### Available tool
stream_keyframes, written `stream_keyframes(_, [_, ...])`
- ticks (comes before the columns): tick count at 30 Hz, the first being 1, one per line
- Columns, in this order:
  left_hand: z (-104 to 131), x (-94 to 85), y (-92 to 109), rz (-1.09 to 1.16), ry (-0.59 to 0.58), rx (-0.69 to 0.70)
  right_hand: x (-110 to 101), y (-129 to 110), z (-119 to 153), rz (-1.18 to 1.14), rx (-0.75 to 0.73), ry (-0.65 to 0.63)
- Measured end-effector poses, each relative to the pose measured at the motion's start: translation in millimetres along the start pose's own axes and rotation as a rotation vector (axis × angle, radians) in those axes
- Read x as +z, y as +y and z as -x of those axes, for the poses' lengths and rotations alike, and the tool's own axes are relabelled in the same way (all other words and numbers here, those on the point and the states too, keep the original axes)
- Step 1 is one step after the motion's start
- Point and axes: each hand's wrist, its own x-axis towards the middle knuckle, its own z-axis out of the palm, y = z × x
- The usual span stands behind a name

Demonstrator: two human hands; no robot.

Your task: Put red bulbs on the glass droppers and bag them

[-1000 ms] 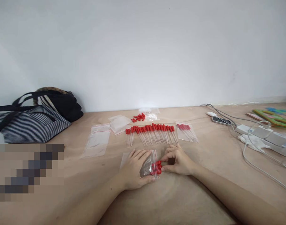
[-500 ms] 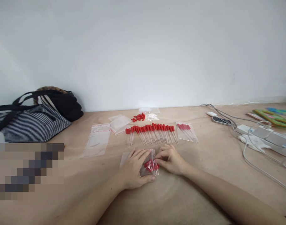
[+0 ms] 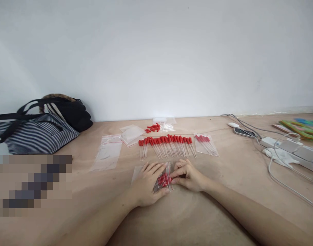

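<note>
In the head view a clear zip bag (image 3: 168, 167) with a red seal line lies flat on the table. Red-bulbed droppers (image 3: 163, 179) show inside it, their tubes hidden under my left hand. My left hand (image 3: 147, 182) is open, spread flat over the bag. At the bag's right edge, by the seal, my right hand (image 3: 188, 175) is closed in a pinch on the plastic. Just beyond both hands lies a row of red-bulbed droppers (image 3: 169, 143). To its right, another zip bag (image 3: 212, 150) holds several droppers.
Loose red rubber bulbs (image 3: 153, 127) lie at the back beside clear tubes (image 3: 168, 127). Flat zip bags (image 3: 107, 153) are at the left. A striped bag (image 3: 38, 135) stands at the far left. Right of me are a power strip (image 3: 300, 152), cables and a phone-like device (image 3: 245, 132).
My right thumb and fingers have shifted slightly along the bag's edge. The plastic around the opening now lies flatter, with the seal line straighter. My left hand stays in place.
</note>
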Motion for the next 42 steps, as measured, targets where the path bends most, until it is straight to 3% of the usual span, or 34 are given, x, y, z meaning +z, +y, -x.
stream_keyframes(8, [0.5,1.6,-0.8,-0.008,0.006,-0.011,-0.2,7.7,-5.1,0.034,0.032,-0.056])
stream_keyframes(16, [-0.8,-1.9,1.2,-0.019,0.062,-0.014,9.6,-9.9,-7.6,0.191,0.016,0.101])
stream_keyframes(21, [0.0,-3.5,2.3,-0.031,0.054,-0.014,7.0,-11.3,-9.4,0.264,0.210,0.255])
stream_keyframes(24, [0.2,-4.0,3.3,-0.025,0.062,-0.024,-16.7,5.2,-10.2,0.351,0.418,0.331])
stream_keyframes(26, [0.3,-4.9,3.7,-0.025,0.060,-0.033,-36.4,21.4,-10.5,0.456,0.641,0.355])
stream_keyframes(30, [1.5,-8.3,2.6,-0.045,0.046,-0.059,-61.1,48.4,-12.1,0.498,0.917,0.278])
stream_keyframes(36, [4.5,-9.9,0.2,-0.049,0.048,-0.071,-65.6,63.3,-20.2,0.404,0.984,0.204])
stream_keyframes(42, [4.0,-5.7,3.2,-0.027,0.043,-0.051,-73.0,73.3,-33.1,0.265,0.976,0.248])
